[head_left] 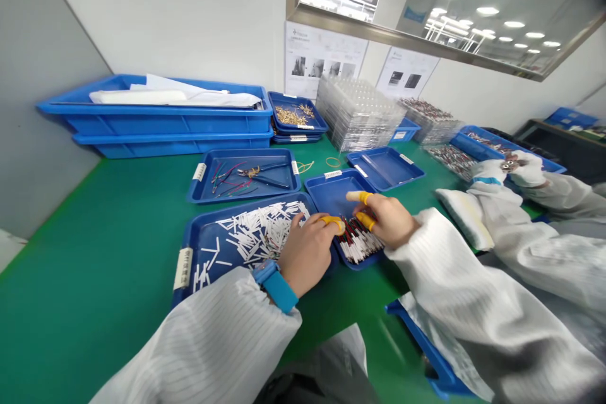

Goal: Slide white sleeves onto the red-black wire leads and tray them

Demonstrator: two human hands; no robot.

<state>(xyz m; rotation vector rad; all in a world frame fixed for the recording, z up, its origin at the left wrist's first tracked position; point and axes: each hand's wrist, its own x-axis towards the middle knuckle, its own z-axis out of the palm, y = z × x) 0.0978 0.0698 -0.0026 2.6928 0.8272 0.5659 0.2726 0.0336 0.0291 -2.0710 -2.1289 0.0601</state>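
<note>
My left hand [307,251], with yellow finger cots and a blue wristband, is over the right side of a blue tray [199,230] of loose short white tubes [258,233]. Its covered fingertips are close together at the neighbouring tray; anything between them is too small to make out. My right hand [391,221], also in yellow finger cots, hovers over that smaller blue tray [326,188]. Its index finger and thumb are apart, with nothing visible between them. Beneath the hands, a bundle of red and black wires with white sleeves [357,243] lies in the smaller tray.
Behind is a blue tray [196,192] with pliers [267,177] and coloured wires. Further back stand large blue bins [165,120], a tray of gold-coloured pins [291,115] and stacked clear plastic trays [360,113]. A co-worker's gloved hands [502,170] are at right.
</note>
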